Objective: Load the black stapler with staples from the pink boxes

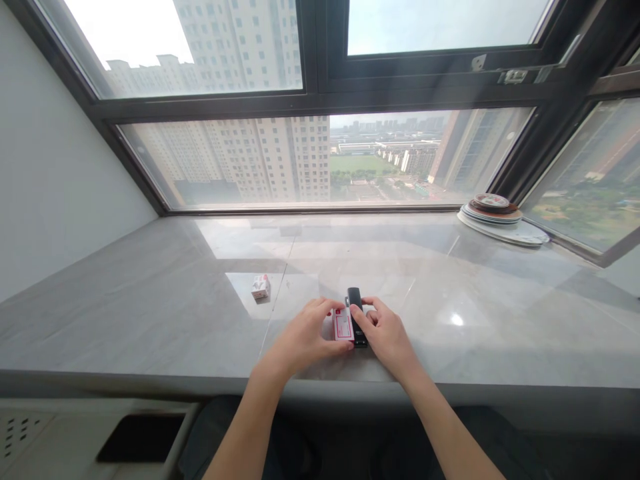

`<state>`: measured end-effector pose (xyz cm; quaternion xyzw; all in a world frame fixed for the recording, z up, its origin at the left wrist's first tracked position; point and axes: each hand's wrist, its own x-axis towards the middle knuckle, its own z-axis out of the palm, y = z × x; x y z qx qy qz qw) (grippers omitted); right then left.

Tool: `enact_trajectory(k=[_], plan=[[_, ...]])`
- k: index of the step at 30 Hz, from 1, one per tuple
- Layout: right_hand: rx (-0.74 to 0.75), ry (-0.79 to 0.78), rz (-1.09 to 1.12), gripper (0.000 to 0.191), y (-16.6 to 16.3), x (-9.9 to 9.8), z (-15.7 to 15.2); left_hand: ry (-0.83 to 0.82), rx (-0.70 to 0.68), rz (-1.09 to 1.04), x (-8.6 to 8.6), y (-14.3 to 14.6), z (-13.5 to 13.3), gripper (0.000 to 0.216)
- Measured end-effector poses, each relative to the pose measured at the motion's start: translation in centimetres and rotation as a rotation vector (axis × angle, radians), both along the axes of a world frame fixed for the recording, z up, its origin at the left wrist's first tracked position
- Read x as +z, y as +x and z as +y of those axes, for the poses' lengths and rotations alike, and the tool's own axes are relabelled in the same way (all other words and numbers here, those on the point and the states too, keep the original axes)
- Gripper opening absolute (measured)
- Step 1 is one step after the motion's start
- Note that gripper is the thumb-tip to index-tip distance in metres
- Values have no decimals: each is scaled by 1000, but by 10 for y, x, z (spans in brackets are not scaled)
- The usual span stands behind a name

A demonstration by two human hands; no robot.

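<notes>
Head view. Both hands meet at the near middle of a grey stone sill (150,313) below a window (310,100). The left hand (305,337) curls its fingers over a small pink-and-white card box (343,325), thumb at the near edge; much of the box is hidden under the fingers, and its print is too small to read. The right hand (386,335) is partly closed on a black stapler (356,313) that lies just beside the box, touching it — only its far end and a strip along the side show. Count: two hands, one stapler, two boxes. The second box (261,287), also small and white with red marks, sits apart to the left, closed; its contents cannot be told. At the far right corner lies one stack of plates (500,220), the number unclear. A vented panel (30,433) is cut off at lower left.
</notes>
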<state>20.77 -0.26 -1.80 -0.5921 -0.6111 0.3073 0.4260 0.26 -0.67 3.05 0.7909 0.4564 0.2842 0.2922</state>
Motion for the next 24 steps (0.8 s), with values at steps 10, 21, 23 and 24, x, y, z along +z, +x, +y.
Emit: enact_trajectory(k=[10, 21, 23, 24], plan=[[62, -141, 102, 72, 25, 10, -20, 145, 377, 43, -3, -44, 20, 45], [186, -156, -249, 89, 13, 26, -33, -32, 624, 313, -21, -69, 83, 39], [191, -140, -271, 75, 10, 29, -30, -14, 537, 298, -29, -35, 81, 39], [190, -134, -280, 70, 9, 29, -29, -8, 503, 288, -31, -21, 80, 40]])
